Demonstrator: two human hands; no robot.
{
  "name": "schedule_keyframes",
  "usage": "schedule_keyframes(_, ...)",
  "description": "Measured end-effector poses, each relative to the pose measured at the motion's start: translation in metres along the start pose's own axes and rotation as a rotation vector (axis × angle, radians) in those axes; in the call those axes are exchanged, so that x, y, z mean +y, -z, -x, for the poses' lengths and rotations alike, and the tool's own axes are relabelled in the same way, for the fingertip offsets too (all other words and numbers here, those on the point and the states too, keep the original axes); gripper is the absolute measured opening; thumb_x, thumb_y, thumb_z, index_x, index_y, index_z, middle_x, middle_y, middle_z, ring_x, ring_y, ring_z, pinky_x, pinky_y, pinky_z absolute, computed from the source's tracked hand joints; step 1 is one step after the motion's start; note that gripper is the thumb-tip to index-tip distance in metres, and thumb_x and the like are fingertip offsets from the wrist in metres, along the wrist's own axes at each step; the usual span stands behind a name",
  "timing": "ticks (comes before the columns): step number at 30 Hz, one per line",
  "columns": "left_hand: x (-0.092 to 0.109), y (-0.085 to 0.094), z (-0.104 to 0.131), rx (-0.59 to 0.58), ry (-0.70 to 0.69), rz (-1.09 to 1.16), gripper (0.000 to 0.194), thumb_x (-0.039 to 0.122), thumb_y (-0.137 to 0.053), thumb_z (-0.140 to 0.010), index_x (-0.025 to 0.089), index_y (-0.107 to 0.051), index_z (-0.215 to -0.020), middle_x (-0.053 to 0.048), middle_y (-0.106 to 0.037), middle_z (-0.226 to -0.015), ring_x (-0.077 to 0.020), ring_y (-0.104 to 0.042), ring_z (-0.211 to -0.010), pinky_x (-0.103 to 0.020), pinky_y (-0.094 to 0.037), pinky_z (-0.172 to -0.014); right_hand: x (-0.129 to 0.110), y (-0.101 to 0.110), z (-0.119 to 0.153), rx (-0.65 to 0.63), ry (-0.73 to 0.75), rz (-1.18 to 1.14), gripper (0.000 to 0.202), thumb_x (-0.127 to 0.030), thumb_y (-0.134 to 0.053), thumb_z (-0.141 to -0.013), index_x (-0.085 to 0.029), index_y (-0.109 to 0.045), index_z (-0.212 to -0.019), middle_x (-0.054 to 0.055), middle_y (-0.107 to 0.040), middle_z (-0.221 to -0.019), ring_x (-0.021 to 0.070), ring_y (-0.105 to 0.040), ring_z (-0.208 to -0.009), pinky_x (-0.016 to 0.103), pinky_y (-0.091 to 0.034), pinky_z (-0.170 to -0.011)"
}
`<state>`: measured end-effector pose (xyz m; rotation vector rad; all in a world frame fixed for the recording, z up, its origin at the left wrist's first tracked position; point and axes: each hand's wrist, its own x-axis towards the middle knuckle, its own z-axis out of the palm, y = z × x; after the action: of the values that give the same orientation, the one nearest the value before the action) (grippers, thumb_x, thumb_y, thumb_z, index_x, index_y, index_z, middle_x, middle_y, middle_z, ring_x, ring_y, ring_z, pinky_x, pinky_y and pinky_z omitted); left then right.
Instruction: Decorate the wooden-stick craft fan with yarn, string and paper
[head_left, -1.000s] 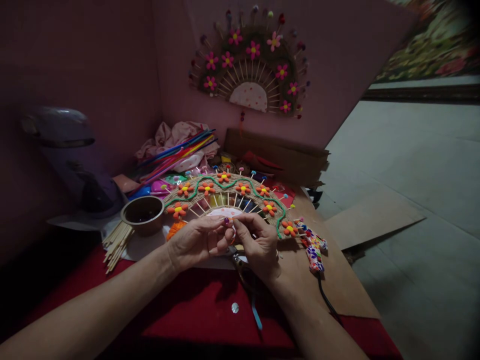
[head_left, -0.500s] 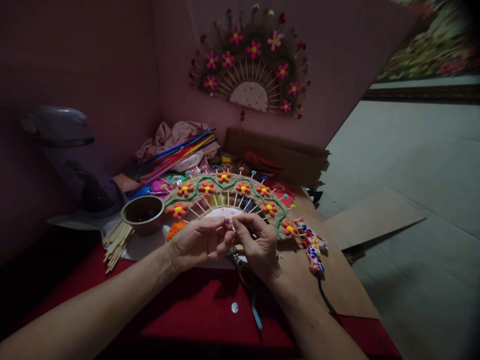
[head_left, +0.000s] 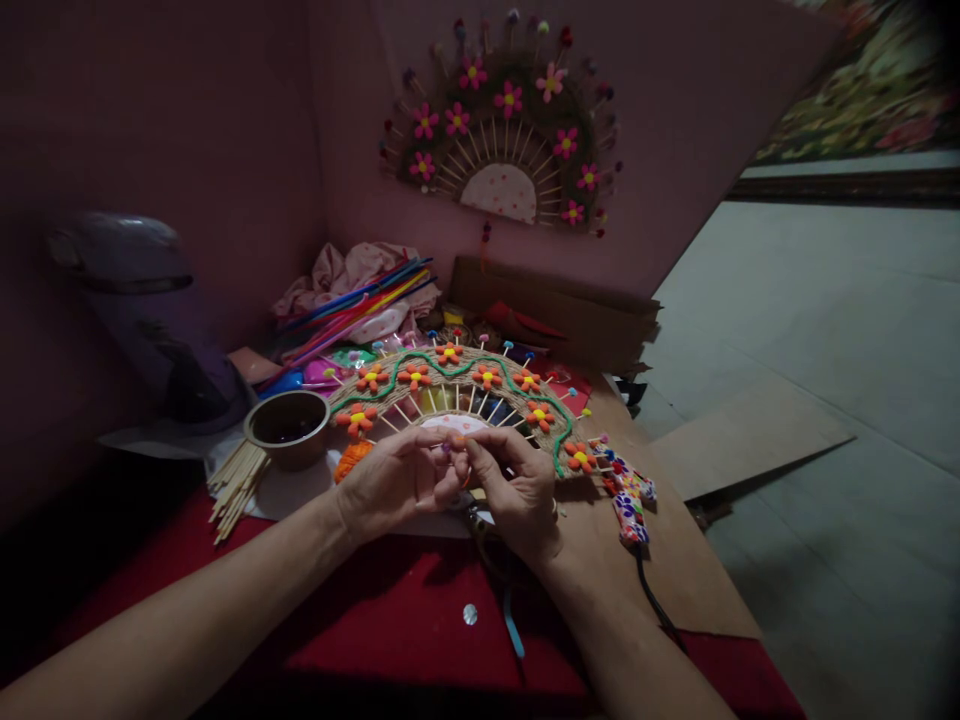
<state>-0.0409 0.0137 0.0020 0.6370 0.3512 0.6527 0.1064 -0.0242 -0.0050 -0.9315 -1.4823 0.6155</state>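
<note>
My left hand [head_left: 401, 475] and my right hand [head_left: 517, 490] meet at the fingertips in front of a fan-shaped piece [head_left: 450, 367] wrapped in twine, with orange flowers and a wavy green cord. A small purple bead [head_left: 445, 449] shows at the left fingers. The right thumb and index finger pinch something tiny, with a bit of orange strand below it. A ball of orange yarn [head_left: 351, 461] sits beside the left wrist. Scissors [head_left: 487, 535] lie partly hidden under the right hand.
A brown bowl [head_left: 288, 428] and wooden sticks [head_left: 234, 485] are at the left. Behind lie coloured pipe cleaners [head_left: 360, 310]. A patterned cloth-covered tool [head_left: 630, 500] with a black cord rests on brown cardboard [head_left: 675, 560]. Another fan [head_left: 501, 130] hangs on the wall.
The left fingertips have closed in toward the right ones. The purple bead has shifted slightly down and left, and an orange strand now shows below the fingers.
</note>
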Motion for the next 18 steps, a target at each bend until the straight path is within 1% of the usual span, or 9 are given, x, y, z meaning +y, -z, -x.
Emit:
schedule_keyframes(2, -0.0001, -0.0012, 0.0004, 0.05, -0.06, -0.046, 0.014, 0.023, -0.061, -0.077, 0.012, -0.061, -0.084, -0.001, -0.055, -0.064, -0.0054, -0.042, -0.043, -0.015, -0.028, -0.035, 0.0007, 0.0005, 0.0003, -0.003, 0.012, 0.03, 0.013, -0.029, -0.058, -0.087, -0.018, -0.064, -0.085, 0.002, -0.067, -0.07, 0.0135, -0.065, -0.059, 0.025, -0.054, -0.057)
schedule_keyframes(4, -0.0004, -0.0023, 0.001, 0.117, -0.107, -0.098, 0.014, 0.023, -0.066, -0.074, 0.014, -0.06, -0.082, 0.004, -0.046, -0.056, -0.0029, -0.034, -0.039, -0.013, -0.021, -0.033, 0.0014, 0.0013, 0.0006, 0.025, 0.048, 0.115, 0.011, -0.027, -0.059, -0.086, -0.018, -0.064, -0.084, 0.002, -0.066, -0.07, 0.0129, -0.063, -0.058, 0.023, -0.052, -0.054)
schedule_keyframes(5, -0.0008, -0.0028, 0.0014, 0.141, -0.125, -0.126, 0.017, 0.025, -0.068, -0.073, 0.014, -0.059, -0.082, 0.006, -0.041, -0.054, -0.0023, -0.03, -0.038, -0.012, -0.019, -0.033, 0.0015, 0.0017, 0.0008, 0.04, 0.067, 0.164, 0.01, -0.026, -0.059, -0.086, -0.018, -0.065, -0.083, 0.002, -0.065, -0.069, 0.0126, -0.062, -0.057, 0.023, -0.05, -0.053)
schedule_keyframes(7, -0.0022, -0.0038, 0.0022, 0.16, -0.147, -0.174, 0.025, 0.036, -0.07, -0.074, 0.015, -0.059, -0.082, 0.008, -0.035, -0.051, -0.0019, -0.024, -0.037, -0.013, -0.016, -0.033, 0.0009, 0.0023, 0.0011, 0.045, 0.102, 0.234, 0.009, -0.024, -0.059, -0.086, -0.018, -0.065, -0.084, 0.001, -0.065, -0.069, 0.0123, -0.06, -0.056, 0.023, -0.049, -0.053)
schedule_keyframes(9, -0.004, -0.0048, 0.0029, 0.166, -0.164, -0.235, 0.031, 0.044, -0.069, -0.074, 0.016, -0.057, -0.079, 0.008, -0.035, -0.051, -0.0017, -0.022, -0.037, -0.013, -0.014, -0.033, -0.0002, 0.0026, 0.0014, 0.017, 0.137, 0.269, 0.008, -0.023, -0.058, -0.086, -0.019, -0.066, -0.087, 0.002, -0.067, -0.073, 0.0131, -0.062, -0.06, 0.024, -0.049, -0.057)
schedule_keyframes(10, -0.0049, -0.0052, 0.0032, 0.176, -0.17, -0.272, 0.032, 0.045, -0.07, -0.074, 0.016, -0.055, -0.076, 0.008, -0.035, -0.05, -0.0017, -0.022, -0.037, -0.013, -0.013, -0.033, -0.0006, 0.0026, 0.0015, 0.001, 0.152, 0.281, 0.008, -0.022, -0.058, -0.086, -0.02, -0.066, -0.088, 0.002, -0.068, -0.074, 0.0132, -0.063, -0.062, 0.024, -0.05, -0.058)
schedule_keyframes(12, -0.0064, -0.0059, 0.0035, 0.213, -0.197, -0.344, 0.033, 0.042, -0.071, -0.073, 0.016, -0.051, -0.069, 0.009, -0.034, -0.048, -0.0017, -0.021, -0.037, -0.014, -0.013, -0.034, -0.001, 0.0025, 0.0013, -0.029, 0.17, 0.299, 0.009, -0.021, -0.058, -0.086, -0.021, -0.066, -0.089, 0.002, -0.069, -0.076, 0.0135, -0.063, -0.064, 0.025, -0.05, -0.06)
schedule_keyframes(14, -0.007, -0.0062, 0.0038, 0.254, -0.263, -0.392, 0.034, 0.04, -0.072, -0.073, 0.017, -0.049, -0.066, 0.009, -0.033, -0.046, -0.0018, -0.022, -0.036, -0.014, -0.015, -0.034, -0.0006, 0.0023, 0.0005, -0.04, 0.174, 0.309, 0.009, -0.021, -0.057, -0.086, -0.02, -0.066, -0.09, 0.002, -0.07, -0.078, 0.0141, -0.064, -0.066, 0.025, -0.05, -0.063)
schedule_keyframes(18, -0.0045, -0.0072, 0.0047, 0.311, -0.401, -0.384, 0.034, 0.039, -0.072, -0.073, 0.016, -0.048, -0.065, 0.009, -0.034, -0.047, -0.0014, -0.022, -0.037, -0.013, -0.017, -0.034, 0.0011, 0.0015, -0.0015, -0.03, 0.162, 0.34, 0.01, -0.021, -0.056, -0.087, -0.019, -0.066, -0.087, 0.003, -0.069, -0.079, 0.0147, -0.064, -0.07, 0.026, -0.049, -0.067)
